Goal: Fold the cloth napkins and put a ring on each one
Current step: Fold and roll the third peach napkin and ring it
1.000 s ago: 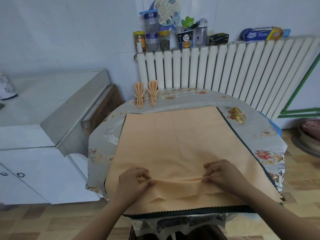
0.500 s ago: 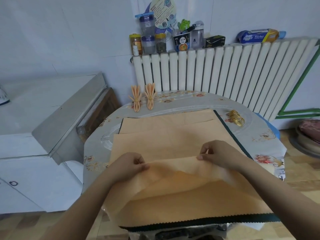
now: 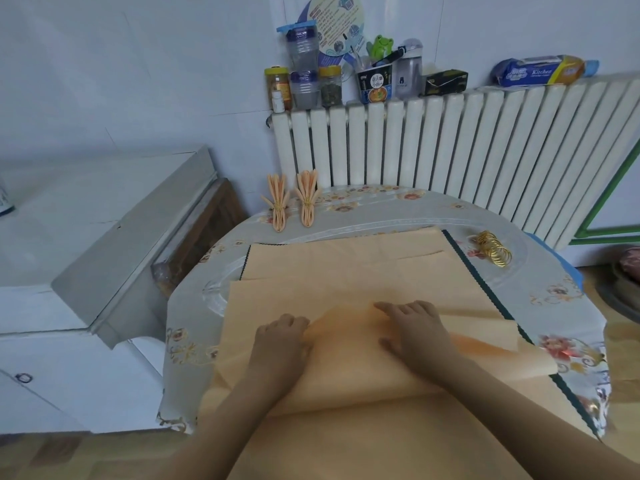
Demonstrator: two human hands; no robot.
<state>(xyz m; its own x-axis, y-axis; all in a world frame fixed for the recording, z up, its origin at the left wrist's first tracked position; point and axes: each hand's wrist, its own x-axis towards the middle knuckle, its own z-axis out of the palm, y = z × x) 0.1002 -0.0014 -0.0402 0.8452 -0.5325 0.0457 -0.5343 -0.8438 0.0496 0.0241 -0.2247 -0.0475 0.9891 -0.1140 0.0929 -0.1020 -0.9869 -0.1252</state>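
Progress: two napkins (image 3: 291, 201) finished, ringed, standing at the table's (image 3: 568, 299) far edge.
Left hand (image 3: 281, 344) pinches, right hand (image 3: 414, 332) presses flat the top napkin (image 3: 346, 372) (first fold); stack and spare rings (image 3: 493, 249) remain.

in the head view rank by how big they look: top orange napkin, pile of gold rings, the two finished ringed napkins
1. top orange napkin
2. The two finished ringed napkins look alike, farther away
3. pile of gold rings, roughly similar, so unsure
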